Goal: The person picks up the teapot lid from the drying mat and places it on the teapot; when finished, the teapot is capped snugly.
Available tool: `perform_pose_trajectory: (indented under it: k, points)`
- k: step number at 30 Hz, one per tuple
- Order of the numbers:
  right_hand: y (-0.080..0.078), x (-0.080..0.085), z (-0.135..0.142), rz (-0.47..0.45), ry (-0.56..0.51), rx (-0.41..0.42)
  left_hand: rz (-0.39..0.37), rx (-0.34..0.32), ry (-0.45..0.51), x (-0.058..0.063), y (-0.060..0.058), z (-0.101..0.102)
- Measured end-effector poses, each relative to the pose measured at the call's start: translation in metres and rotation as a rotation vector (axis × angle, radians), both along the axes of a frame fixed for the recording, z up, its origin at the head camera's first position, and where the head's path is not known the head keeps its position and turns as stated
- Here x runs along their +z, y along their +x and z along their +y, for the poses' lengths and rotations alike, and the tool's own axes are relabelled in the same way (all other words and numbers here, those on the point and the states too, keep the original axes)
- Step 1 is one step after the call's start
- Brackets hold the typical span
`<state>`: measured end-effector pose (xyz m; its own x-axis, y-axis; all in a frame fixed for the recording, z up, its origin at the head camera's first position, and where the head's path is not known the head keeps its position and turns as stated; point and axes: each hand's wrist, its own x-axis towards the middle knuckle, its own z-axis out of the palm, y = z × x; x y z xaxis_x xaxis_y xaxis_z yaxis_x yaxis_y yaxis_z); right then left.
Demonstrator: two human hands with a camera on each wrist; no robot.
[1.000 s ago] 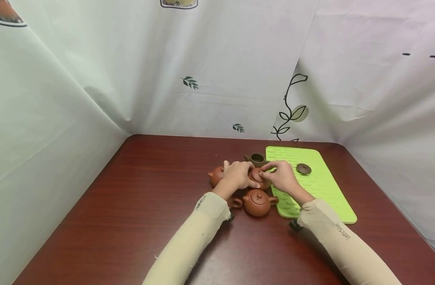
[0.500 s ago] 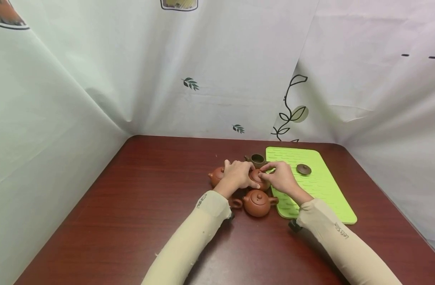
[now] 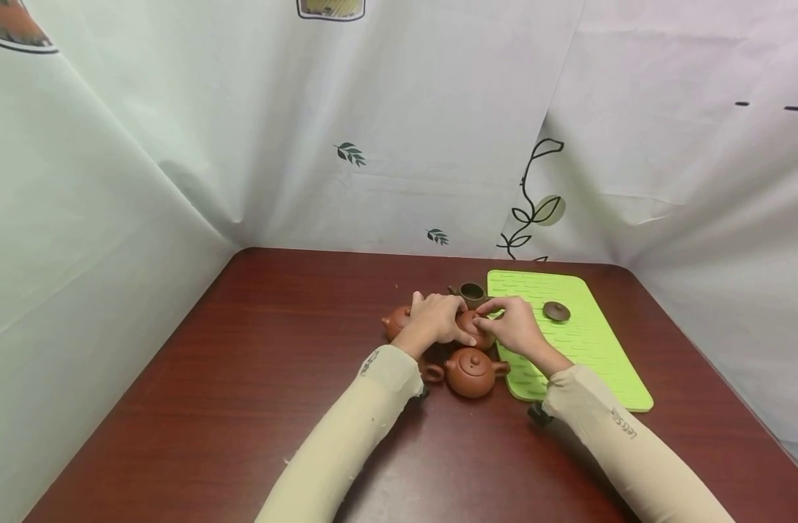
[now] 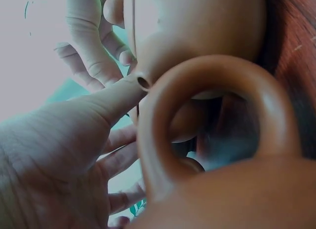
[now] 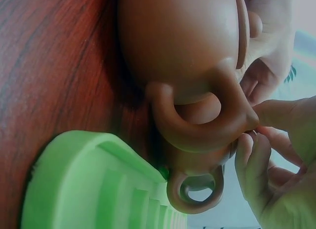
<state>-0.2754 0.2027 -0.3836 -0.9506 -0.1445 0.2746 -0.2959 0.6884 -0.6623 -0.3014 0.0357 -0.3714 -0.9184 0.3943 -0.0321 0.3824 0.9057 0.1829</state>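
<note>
Several small brown clay teapots stand close together on the dark red table (image 3: 255, 378). My left hand (image 3: 440, 320) wraps the middle teapot (image 3: 476, 330) from the left, thumb along its front. In the left wrist view that thumb (image 4: 106, 98) reaches this pot's spout (image 4: 143, 82). My right hand (image 3: 504, 319) comes in from the right, and its thumb and fingers pinch at the pot's lid (image 3: 472, 317). In the right wrist view the right hand's fingers (image 5: 256, 155) close just past the front teapot's handle (image 5: 197, 123); the pinched part is hidden there.
A front teapot (image 3: 471, 371) sits just below the hands and another teapot (image 3: 397, 322) lies left of them. A darker open pot (image 3: 472, 293) stands behind. On the green ribbed mat (image 3: 595, 363) at the right lies a loose dark lid (image 3: 557, 311). White sheets wall in the table.
</note>
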Motion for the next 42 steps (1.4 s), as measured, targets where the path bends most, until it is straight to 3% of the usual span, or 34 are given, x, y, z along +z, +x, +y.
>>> perform_pose_trajectory:
  k: [5, 13, 19, 27, 31, 42]
  points:
    - [0.001, 0.001, 0.003, -0.016, -0.001, 0.007, -0.023, -0.011, -0.023, 0.006, 0.002, 0.000]
    - [0.004, 0.004, 0.016, -0.036, -0.016, -0.004, -0.168, -0.036, 0.059, 0.022, 0.005, -0.006]
    - [0.004, 0.012, 0.031, -0.018, 0.000, -0.043, -0.144, -0.017, 0.121, 0.032, -0.002, -0.008]
    - [-0.001, 0.015, 0.051, 0.018, 0.001, -0.105, -0.041, 0.035, 0.143, 0.024, -0.023, -0.007]
    - [-0.005, 0.011, 0.063, 0.019, 0.005, -0.130, -0.050, 0.060, 0.154, 0.020, -0.031, -0.006]
    - [-0.024, -0.001, 0.098, 0.005, 0.043, -0.243, -0.096, 0.048, 0.184, 0.020, -0.047, 0.002]
